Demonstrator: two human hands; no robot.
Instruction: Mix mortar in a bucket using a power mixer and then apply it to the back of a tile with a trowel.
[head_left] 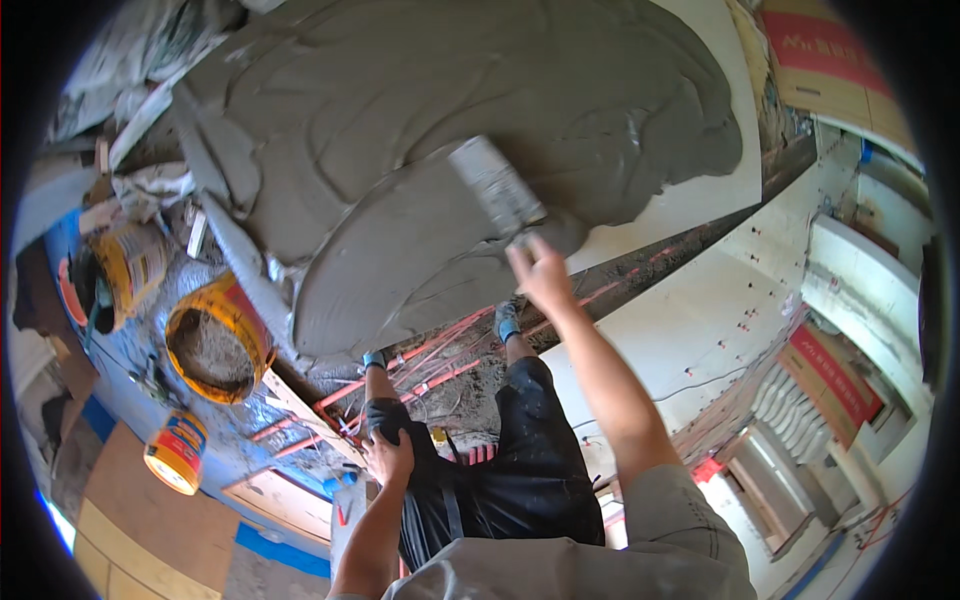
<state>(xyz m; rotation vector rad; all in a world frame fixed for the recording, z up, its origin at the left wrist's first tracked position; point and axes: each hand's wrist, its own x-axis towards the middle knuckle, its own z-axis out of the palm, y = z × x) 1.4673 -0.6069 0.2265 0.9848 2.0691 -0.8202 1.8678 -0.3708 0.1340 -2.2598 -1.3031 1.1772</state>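
Note:
My right hand (540, 274) is closed round the handle of a flat metal trowel (494, 182). The trowel's grey-smeared blade lies against wet grey mortar (400, 120), just beyond a smoother stretch of it. The mortar covers most of a large white slab (718, 195), whose bare border shows at the right. My left hand (390, 457) rests on my left knee, fingers laid over the black trousers (500, 490), holding nothing.
Orange pipes (440, 380) cross the rough ground around my feet. On the left stand a yellow bucket (217, 340) with grey residue inside, another bucket (130, 265) and a smaller orange tub (177, 452). Cardboard boxes (835, 380) are at the right, by a pale wall (700, 320).

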